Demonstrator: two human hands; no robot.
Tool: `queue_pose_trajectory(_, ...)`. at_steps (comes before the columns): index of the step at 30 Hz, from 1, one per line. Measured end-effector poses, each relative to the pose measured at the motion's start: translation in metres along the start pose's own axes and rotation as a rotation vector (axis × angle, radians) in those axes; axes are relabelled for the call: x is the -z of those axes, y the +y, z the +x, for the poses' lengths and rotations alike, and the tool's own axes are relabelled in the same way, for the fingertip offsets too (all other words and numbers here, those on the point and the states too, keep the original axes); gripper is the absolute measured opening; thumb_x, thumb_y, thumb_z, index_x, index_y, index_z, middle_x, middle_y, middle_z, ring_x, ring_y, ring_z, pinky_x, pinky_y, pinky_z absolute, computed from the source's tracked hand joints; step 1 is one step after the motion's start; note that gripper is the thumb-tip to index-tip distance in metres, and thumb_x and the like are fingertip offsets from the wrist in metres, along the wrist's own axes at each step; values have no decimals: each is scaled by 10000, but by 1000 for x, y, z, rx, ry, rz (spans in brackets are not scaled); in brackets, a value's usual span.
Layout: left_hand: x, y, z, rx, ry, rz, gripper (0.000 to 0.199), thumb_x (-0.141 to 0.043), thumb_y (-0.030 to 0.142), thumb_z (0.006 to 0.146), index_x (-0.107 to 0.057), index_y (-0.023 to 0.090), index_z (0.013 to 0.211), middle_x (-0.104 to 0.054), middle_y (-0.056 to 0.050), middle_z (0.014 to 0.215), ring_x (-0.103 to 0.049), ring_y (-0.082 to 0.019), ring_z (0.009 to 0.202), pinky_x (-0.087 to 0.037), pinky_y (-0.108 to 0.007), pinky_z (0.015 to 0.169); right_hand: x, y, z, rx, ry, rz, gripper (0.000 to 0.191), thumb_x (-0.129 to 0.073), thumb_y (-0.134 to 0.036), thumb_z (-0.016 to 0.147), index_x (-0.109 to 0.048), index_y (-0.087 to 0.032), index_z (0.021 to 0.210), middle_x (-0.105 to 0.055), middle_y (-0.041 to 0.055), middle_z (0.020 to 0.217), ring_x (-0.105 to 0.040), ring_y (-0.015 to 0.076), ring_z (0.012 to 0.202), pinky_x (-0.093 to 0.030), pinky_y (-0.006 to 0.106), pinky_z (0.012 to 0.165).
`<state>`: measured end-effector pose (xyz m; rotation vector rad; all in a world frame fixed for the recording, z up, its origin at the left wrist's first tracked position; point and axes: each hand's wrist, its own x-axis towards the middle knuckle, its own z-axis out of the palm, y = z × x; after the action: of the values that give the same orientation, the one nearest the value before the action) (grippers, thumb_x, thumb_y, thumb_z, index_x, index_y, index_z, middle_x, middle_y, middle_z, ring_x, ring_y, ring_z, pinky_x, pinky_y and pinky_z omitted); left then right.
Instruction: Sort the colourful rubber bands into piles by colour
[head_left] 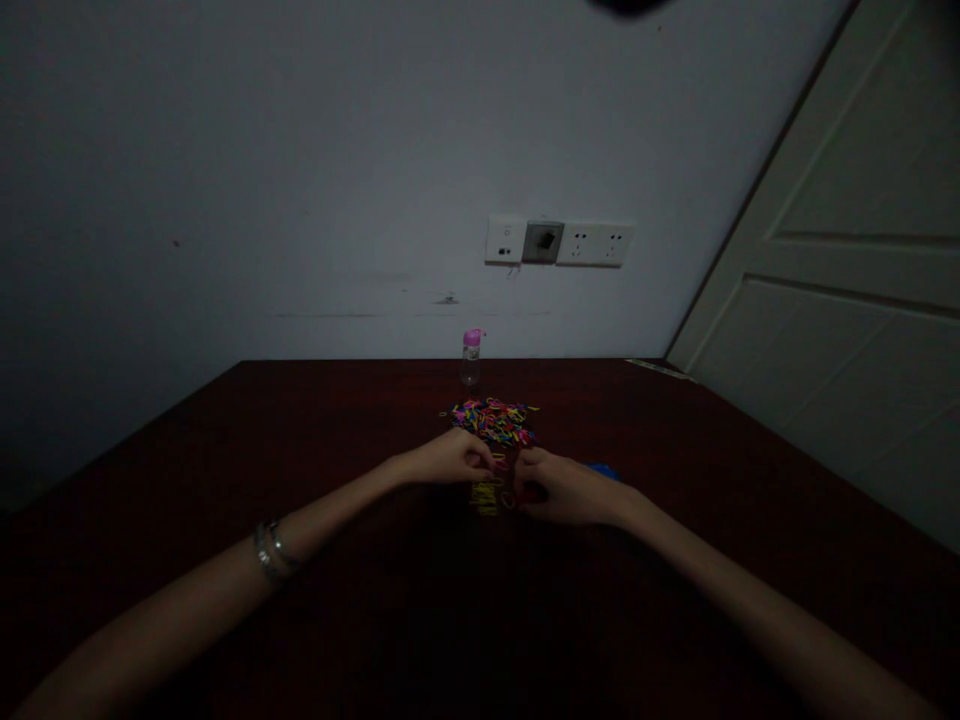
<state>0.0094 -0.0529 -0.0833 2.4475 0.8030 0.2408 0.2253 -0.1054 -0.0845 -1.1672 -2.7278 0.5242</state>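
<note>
My left hand (454, 457) reaches in from the left with thumb and fingers curled into a pinch. A small pink loop (501, 462) shows at its fingertips; whether it is held is too dim to tell. Facing it, my right hand (562, 487) is also curled closed, and what its fingers hold, if anything, is hidden. Between and below the hands lies a group of yellow loops (487, 497), with a single loop (508, 500) beside my right fingers. Just beyond both hands is a pile of small multicoloured loops (495, 420), looking like elastic bands.
Behind the pile stands a clear bottle with a pink cap (471, 355). A blue thing (604, 471) is partly hidden behind my right wrist. The dark red table (337, 400) meets a wall with sockets (592, 244); a pale panelled door (847, 300) is at the right.
</note>
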Motion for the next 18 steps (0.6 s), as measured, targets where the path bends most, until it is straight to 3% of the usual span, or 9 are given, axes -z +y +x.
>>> queue_pose_trajectory(6,-20,22,8,-23,-47,154,215,-611,299,693,-667,259,896,-634,12,788,-522,-101,644,-280,-182,498,-2,-4,-1,-41,17,-11,179,-587,-226,693,-586,-192,869,-508,39,923,-508,150,777,-395,245,645)
queue_pose_trajectory(13,-15,17,10,-51,-80,119,155,-591,230,706,-691,187,816,-583,22,631,-443,-63,519,-284,-165,479,-2,-6,-2,-47,43,1,177,-597,-246,696,-596,-187,863,-522,45,931,-518,152,782,-410,252,661)
queue_pose_trajectory(18,-9,9,10,-108,-138,48,145,-584,189,718,-696,167,807,-577,28,614,-427,-53,520,-289,-153,487,18,2,-14,-23,115,40,139,-535,-198,745,-620,-180,855,-541,51,900,-516,158,817,-413,274,720)
